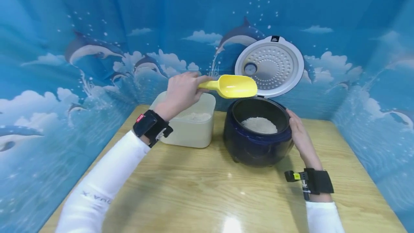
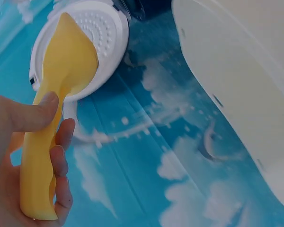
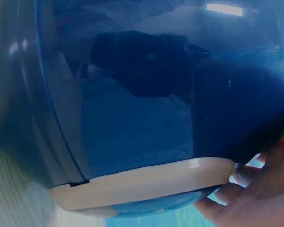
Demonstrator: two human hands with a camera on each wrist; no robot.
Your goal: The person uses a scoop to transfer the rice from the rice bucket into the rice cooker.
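My left hand point(image 1: 182, 91) grips the handle of a yellow scoop point(image 1: 237, 86), held in the air between a whitish bin and a dark blue rice cooker. In the left wrist view, the fingers and thumb wrap the scoop's handle point(image 2: 38, 161). No contents show in its bowl. White grains or powder point(image 1: 260, 125) lie in the pot of the rice cooker point(image 1: 258, 150), whose lid point(image 1: 273, 67) stands raised. Against the cooker's right side rests my right hand point(image 1: 302, 137); its fingertips point(image 3: 210, 208) touch near the pale trim in the right wrist view.
The open bin point(image 1: 191, 136), left of the cooker, holds more white grains or powder point(image 1: 195, 117); my left forearm partly hides it. Both containers stand on a wooden table point(image 1: 200, 190). A blue dolphin-print curtain point(image 1: 181, 17) surrounds the table at the back and sides.
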